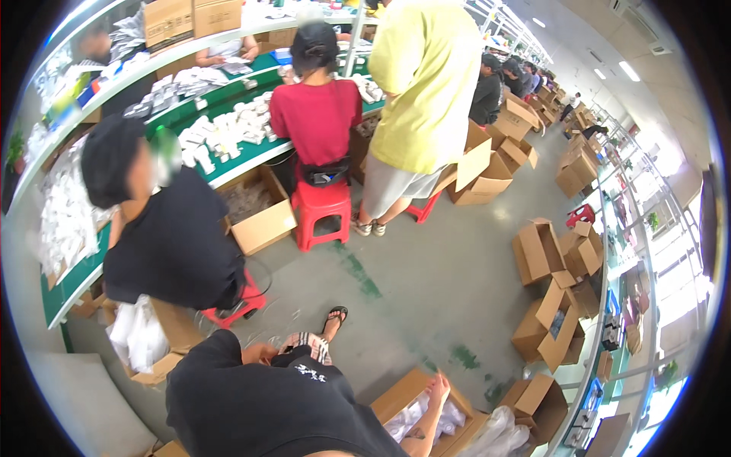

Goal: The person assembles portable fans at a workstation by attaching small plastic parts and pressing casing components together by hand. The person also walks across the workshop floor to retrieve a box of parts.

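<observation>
My right hand [437,388] is raised over the far rim of an open cardboard carton [466,419] at the lower right. Its fingers look curled together, and anything between them is too small to make out. Clear plastic bags [407,419] lie inside this carton. Close to my lap, beside the plaid shorts [320,346], is my left hand [260,353]; my black shirt partly covers it and its fingers do not show clearly.
More plastic bags [499,434] bulge beside the carton. Open cartons [542,247] line the right side near a metal rack. At left, people sit on red stools [321,209] along a green-topped bench [247,156] with white parts. Someone in yellow [426,76] stands there.
</observation>
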{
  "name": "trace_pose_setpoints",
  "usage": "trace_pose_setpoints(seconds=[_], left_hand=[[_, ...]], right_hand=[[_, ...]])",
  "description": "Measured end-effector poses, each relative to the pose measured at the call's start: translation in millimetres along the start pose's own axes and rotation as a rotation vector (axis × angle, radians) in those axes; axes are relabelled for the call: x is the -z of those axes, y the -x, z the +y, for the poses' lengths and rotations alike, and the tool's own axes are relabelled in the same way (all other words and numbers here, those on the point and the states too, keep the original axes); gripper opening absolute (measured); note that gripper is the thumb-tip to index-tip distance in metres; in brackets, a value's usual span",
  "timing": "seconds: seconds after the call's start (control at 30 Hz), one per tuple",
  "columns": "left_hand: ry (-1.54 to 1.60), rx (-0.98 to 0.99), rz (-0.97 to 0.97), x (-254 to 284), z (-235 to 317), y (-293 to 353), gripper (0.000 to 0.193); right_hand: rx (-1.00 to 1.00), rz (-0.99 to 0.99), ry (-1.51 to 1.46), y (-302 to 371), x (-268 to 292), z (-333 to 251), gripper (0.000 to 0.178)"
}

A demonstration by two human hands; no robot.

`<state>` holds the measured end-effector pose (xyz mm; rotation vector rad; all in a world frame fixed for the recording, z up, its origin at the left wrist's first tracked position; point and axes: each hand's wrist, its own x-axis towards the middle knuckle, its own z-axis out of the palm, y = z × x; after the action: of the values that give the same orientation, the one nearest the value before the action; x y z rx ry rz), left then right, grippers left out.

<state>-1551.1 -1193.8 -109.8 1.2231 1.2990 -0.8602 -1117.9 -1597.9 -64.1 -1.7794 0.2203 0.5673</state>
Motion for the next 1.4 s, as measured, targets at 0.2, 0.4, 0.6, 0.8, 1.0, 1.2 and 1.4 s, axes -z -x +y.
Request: trace_pose_setpoints(seconds=[0.2, 0.4, 0.6, 0.8, 1.0, 1.2, 1.4], left_hand=[[-0.081, -0.25, 0.266, 106.6, 164.9, -67.3, 0.068], [-0.065, -0.522, 0.333, 167.0, 388.6, -50.4, 0.061], [-0.294, -0.412, -0.145, 96.0, 501.5, -53.5, 0.076], [-0.403, -0.517, -0.376, 21.9, 592.8, -18.4, 0.07], [-0.372, -0.41, -0.484, 0.6, 756.4, -24.8, 0.041], [-0.53, -0.482, -0.553, -74.1, 870.4, -24.1, 0.036], [-0.773, -0.593, -0.41, -120.9, 1018.4, -18.0, 0.043]], right_hand=[[-0.139, -0.2, -0.049, -40.6, -107.1, -77.1, 0.019], [0.235, -0.481, 0.337, -8.0, -101.3, -71.3, 0.03], [-0.321, -0.16, 0.336, -64.5, -116.4, -178.4, 0.043], [-0.36, -0.289, -0.044, -174.5, -96.5, -252.4, 0.048], [-0.387, -0.564, 0.133, -363.6, -12.6, -296.0, 0.034], [-0.497, -0.594, 0.108, -433.7, 38.5, -390.5, 0.041], [-0.375, -0.511, 0.335, -513.5, 56.3, -381.1, 0.05]])
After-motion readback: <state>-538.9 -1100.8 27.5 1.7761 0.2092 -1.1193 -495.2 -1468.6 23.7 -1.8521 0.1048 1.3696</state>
